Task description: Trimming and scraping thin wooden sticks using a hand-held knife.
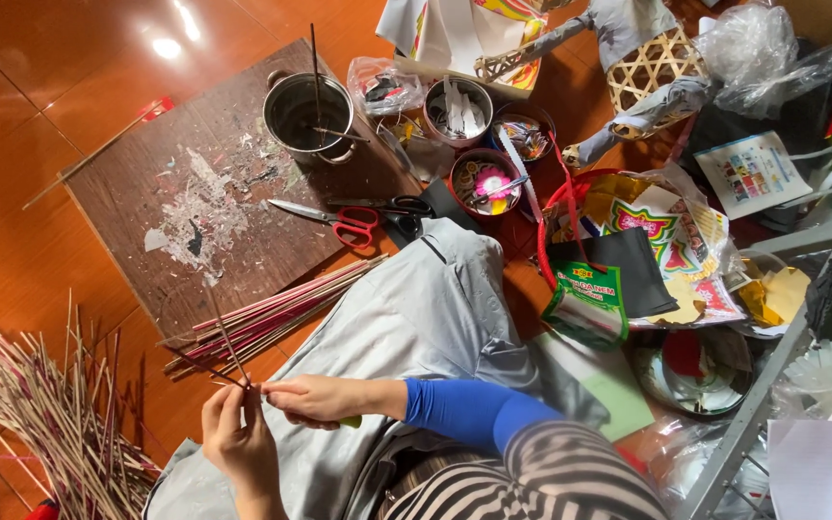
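We are observing a thin stick (230,349), dark and straight, tilting up and to the left from its pinched lower end above a grey-clad lap. We are noting a small yellow-green object (350,421), mostly hidden, lying just under the gripping fingers.

pot (307,114) on board (146,164) | scissors (344,220) right of it | stick pile (50,424) left of lap
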